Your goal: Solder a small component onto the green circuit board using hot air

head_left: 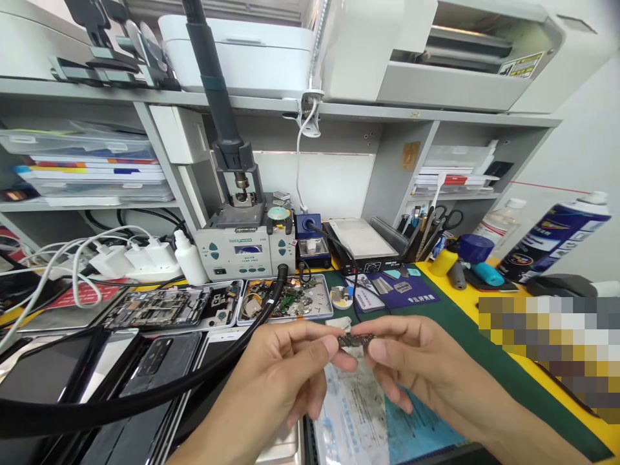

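Observation:
Between both hands is a small dark circuit board [356, 340], held up above the work mat. My left hand [295, 365] pinches its left end between thumb and forefinger. The thumb and forefinger of my right hand [411, 358] close on its right end. The other fingers of both hands curl loosely below it. Beneath the hands lies a worn sheet [349, 413], printed white and blue, on the green mat [489, 361]. Fine details of the board are too small to make out.
A black hose [159, 394] crosses the left side over several phones [150, 368]. Behind the hands sit a tray of loose parts [295, 300], a hot-air station [242, 252] and a flat heating plate [358, 239]. A blue spray can [555, 236] stands tilted at the right.

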